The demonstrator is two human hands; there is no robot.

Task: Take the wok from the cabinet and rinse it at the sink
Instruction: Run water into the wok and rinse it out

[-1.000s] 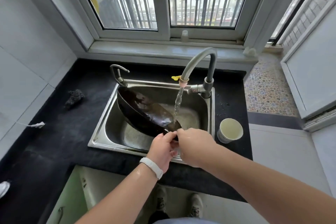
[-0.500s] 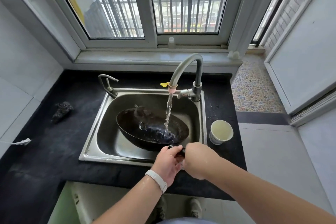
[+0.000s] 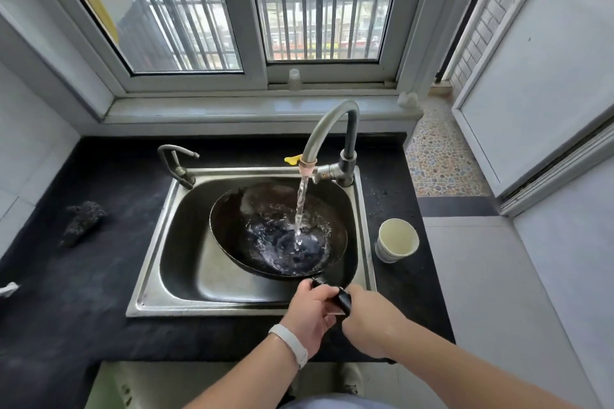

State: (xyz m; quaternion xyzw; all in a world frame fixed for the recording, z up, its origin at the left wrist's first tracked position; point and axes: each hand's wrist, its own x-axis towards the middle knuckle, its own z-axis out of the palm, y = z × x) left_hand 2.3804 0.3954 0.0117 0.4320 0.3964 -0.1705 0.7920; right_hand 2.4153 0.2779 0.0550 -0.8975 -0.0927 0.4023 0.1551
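A dark round wok [image 3: 246, 236] sits level in the steel sink [image 3: 156, 262], its bowl facing up. Water runs from the curved grey faucet [image 3: 329, 126] straight into the wok's middle, where it pools and splashes. The wok's black handle [image 3: 344, 300] points toward me over the sink's front rim. My left hand [image 3: 309, 312], with a white wristband, grips the handle close to the wok. My right hand [image 3: 372, 319] holds the handle's outer end.
A black countertop [image 3: 83, 292] surrounds the sink. A pale cup [image 3: 397, 239] stands just right of the sink. A dark scrubber [image 3: 81, 221] lies at the left. A small second tap [image 3: 176, 163] rises at the sink's back left corner. A window lies behind.
The wok has gone from steeply tilted on its edge to level under the stream, and water now collects inside it. Both hands stayed on the handle.
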